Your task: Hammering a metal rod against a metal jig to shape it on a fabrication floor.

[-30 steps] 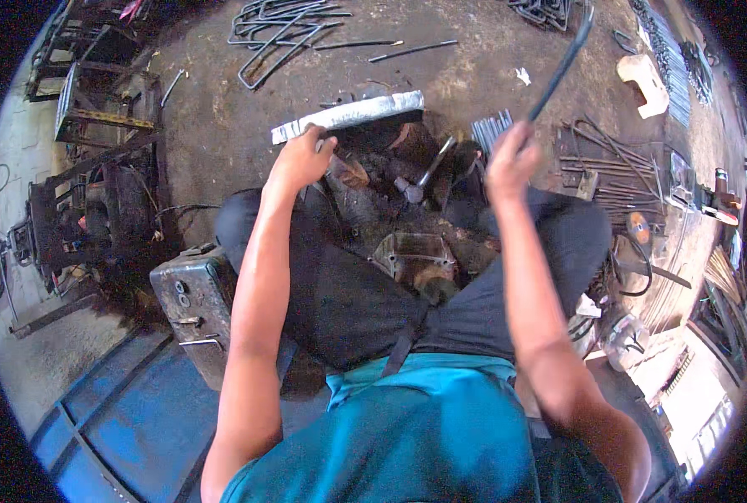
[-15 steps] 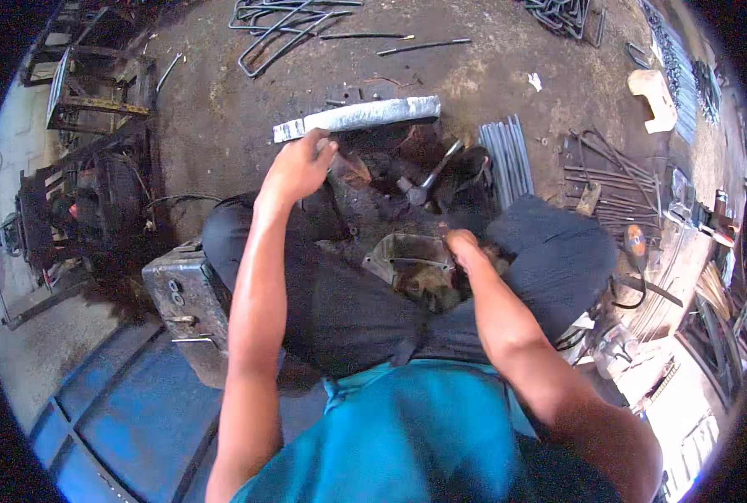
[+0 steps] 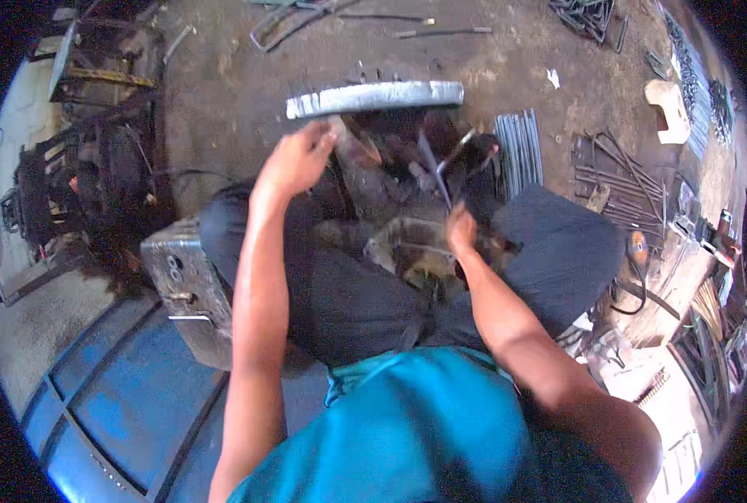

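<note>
My right hand (image 3: 461, 230) is closed round the near end of a thin grey metal rod (image 3: 435, 168). The rod slants away from me, smeared by motion. Beyond it, a tool with a shiny handle (image 3: 459, 151) lies among dark pieces. My left hand (image 3: 298, 159) has its fingers curled in near the left end of a pale silvery curved block (image 3: 378, 98). Whatever it may grip is too blurred to make out. Between my bent legs sits a worn metal frame or box (image 3: 407, 239), partly in shadow.
A bundle of straight grey rods (image 3: 520, 155) lies right of my work spot. Farther right are dark rods (image 3: 617, 197), a screwdriver-like orange handle (image 3: 638, 249) and a white plastic piece (image 3: 667, 109). A battered metal box (image 3: 191, 293) stands by my left knee; bent rods (image 3: 306, 17) lie ahead.
My right hand has risen a little, and a rod now shows in it, pointing forward. The left hand stays about where it was. The view has shifted slightly.
</note>
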### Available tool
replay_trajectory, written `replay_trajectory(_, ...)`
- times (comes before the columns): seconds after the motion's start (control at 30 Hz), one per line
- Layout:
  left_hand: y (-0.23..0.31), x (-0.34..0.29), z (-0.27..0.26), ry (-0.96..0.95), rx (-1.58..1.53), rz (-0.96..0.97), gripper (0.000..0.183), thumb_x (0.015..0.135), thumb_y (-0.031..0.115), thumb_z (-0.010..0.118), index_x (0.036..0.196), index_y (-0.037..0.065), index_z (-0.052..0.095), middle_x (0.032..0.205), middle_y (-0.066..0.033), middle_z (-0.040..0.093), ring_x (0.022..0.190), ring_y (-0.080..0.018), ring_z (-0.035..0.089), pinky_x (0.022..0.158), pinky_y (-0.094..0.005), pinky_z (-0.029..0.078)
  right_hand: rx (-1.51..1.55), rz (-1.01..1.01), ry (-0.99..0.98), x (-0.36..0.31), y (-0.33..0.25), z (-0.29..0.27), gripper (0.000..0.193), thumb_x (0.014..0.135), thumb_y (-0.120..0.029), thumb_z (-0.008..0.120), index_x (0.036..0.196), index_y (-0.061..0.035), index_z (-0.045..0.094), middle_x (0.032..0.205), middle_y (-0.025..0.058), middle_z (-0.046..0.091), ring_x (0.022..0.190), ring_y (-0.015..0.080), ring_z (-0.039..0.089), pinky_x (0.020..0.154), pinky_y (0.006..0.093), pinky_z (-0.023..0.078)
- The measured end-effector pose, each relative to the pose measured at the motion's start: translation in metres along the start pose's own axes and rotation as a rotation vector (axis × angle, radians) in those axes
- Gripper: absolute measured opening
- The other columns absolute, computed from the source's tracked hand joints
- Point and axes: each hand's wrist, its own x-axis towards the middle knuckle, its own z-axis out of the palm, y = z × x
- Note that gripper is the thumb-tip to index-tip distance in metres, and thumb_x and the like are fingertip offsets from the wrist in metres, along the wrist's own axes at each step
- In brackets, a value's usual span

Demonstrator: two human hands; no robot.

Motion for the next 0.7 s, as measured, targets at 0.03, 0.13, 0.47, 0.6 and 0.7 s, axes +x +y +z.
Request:
replay_trajectory(0.03, -0.006, 0.009, 0.020, 0.017, -0.028, 0.042, 0.042, 0.092, 0.034, 0.050, 0.116, 0.001, 0.057, 0.107, -0.0258, 0.062, 0.107, -0.0414, 0.056, 0.091, -0.0451, 0.045, -0.153, -0.127, -0.046, 0.020, 0.066, 0.007, 0.059, 0.097, -0.046, 0.034, 0.091, 0.0056, 0.062, 0.094, 0.0289, 0.062, 0.093, 0.0456, 0.059, 0.077, 0.0493, 0.046)
replay_trajectory(0.13, -0.032, 0.000, 0.006, -0.001, 0.090, -0.130, 0.042, 0.092, 0.035, 0.050, 0.115, 0.001, 0.058, 0.106, -0.0260, 0.062, 0.106, -0.0413, 0.056, 0.091, -0.0450, 0.045, -0.310, -0.155, -0.260, 0.014, 0.012, 0.003, 0.057, 0.096, -0.047, 0.037, 0.100, 0.0043, 0.063, 0.101, 0.0260, 0.064, 0.099, 0.0449, 0.059, 0.081, 0.0472, 0.046)
replay_trajectory(0.47, -0.058, 0.007, 0.016, 0.008, 0.053, -0.091, 0.041, 0.093, 0.032, 0.052, 0.123, 0.006, 0.057, 0.102, -0.0174, 0.068, 0.092, -0.0254, 0.065, 0.082, -0.0351, 0.049, 0.201, -0.241, -0.629, -0.017, -0.102, -0.085, 0.074, 0.088, -0.071, 0.031, 0.066, -0.0054, 0.057, 0.058, 0.0037, 0.053, 0.057, 0.0182, 0.052, 0.057, 0.0349, 0.041)
replay_trajectory(0.6, -0.037, 0.000, 0.012, 0.028, -0.276, -0.074, 0.042, 0.095, 0.025, 0.050, 0.133, 0.008, 0.048, 0.113, -0.0155, 0.065, 0.099, -0.0246, 0.065, 0.082, -0.0348, 0.049, 0.385, -0.096, -0.965, -0.027, -0.118, -0.120, 0.080, 0.085, -0.077, 0.025, 0.073, -0.0047, 0.057, 0.049, -0.0038, 0.038, 0.038, 0.0068, 0.033, 0.036, 0.0229, 0.024)
replay_trajectory(0.7, -0.015, -0.013, 0.000, -0.080, -1.043, 0.001, 0.045, 0.095, 0.024, 0.050, 0.133, 0.001, 0.043, 0.121, -0.0179, 0.060, 0.093, -0.0263, 0.065, 0.080, -0.0372, 0.053, 0.529, -0.166, -1.068, -0.052, -0.148, -0.129, 0.082, 0.084, -0.077, 0.023, 0.079, -0.0035, 0.058, 0.049, -0.0044, 0.036, 0.038, 0.0062, 0.030, 0.035, 0.0233, 0.022)
